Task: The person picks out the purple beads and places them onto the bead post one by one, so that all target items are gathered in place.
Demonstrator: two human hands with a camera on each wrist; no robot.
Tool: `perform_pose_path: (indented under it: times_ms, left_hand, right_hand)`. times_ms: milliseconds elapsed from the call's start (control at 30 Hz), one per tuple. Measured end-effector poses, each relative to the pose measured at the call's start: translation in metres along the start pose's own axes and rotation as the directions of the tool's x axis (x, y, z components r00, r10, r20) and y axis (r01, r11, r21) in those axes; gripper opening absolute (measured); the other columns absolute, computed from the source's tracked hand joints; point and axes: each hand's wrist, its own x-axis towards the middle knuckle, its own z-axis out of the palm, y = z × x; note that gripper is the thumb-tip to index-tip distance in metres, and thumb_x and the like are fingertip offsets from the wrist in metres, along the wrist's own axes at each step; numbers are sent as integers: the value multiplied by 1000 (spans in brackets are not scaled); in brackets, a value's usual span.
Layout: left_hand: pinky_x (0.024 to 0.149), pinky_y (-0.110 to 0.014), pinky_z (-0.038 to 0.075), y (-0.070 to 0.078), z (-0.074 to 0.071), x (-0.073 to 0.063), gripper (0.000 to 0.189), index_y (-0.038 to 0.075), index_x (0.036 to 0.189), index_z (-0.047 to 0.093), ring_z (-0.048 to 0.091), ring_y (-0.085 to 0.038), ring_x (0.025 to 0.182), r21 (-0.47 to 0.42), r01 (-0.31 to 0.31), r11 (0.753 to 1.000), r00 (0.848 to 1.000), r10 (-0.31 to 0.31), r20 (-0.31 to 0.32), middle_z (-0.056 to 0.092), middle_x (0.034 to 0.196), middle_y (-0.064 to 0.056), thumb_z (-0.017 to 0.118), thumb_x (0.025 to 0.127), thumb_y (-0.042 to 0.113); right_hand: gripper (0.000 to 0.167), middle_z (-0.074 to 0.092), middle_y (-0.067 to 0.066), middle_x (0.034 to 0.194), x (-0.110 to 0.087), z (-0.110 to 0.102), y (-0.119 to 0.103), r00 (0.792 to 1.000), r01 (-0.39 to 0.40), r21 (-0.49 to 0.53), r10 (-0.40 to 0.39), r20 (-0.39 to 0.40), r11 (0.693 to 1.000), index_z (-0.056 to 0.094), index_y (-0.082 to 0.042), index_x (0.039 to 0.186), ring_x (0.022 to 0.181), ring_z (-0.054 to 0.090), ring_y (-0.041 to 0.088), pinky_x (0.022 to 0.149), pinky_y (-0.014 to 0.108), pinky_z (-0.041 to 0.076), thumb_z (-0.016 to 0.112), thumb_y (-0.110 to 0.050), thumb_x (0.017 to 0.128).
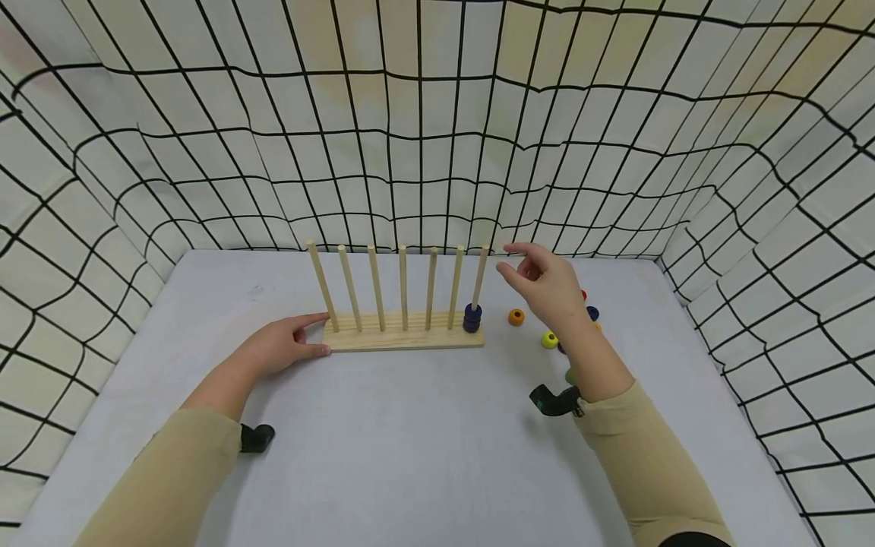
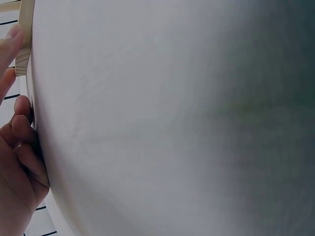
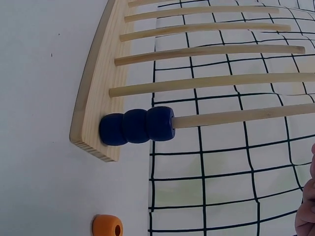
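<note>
A wooden peg board (image 1: 410,342) with a row of several upright pegs stands on the table. Three dark blue beads (image 3: 137,125) are stacked at the foot of its rightmost peg (image 1: 481,277). My left hand (image 1: 283,346) holds the board's left end, thumb at the front edge and forefinger at the back. In the left wrist view, the board's end (image 2: 22,59) shows beside the thumb. Just right of the rightmost peg's top, my right hand (image 1: 547,285) hovers with thumb and forefinger apart and nothing visible between them.
Right of the board lie an orange bead (image 1: 516,317) and a yellow bead (image 1: 550,339). Blue (image 1: 592,312), red and green beads are partly hidden behind the right forearm. A black net (image 1: 420,137) over white walls surrounds the white table (image 1: 383,456) at the back and sides.
</note>
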Motion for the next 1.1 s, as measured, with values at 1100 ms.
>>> perform_pose_path:
  times_ms: [1100]
  left_hand:
    - [63, -35, 32, -1, 3, 1, 81, 18, 152, 42, 42, -20, 71, 0, -21, 1000, 1000, 21, -11, 47, 81, -5, 71, 86, 54]
  right_hand:
    - [44, 56, 4, 87, -20, -16, 46, 992, -121, -145, 127, 29, 982, 63, -20, 132, 78, 49, 22, 63, 33, 42, 67, -43, 94]
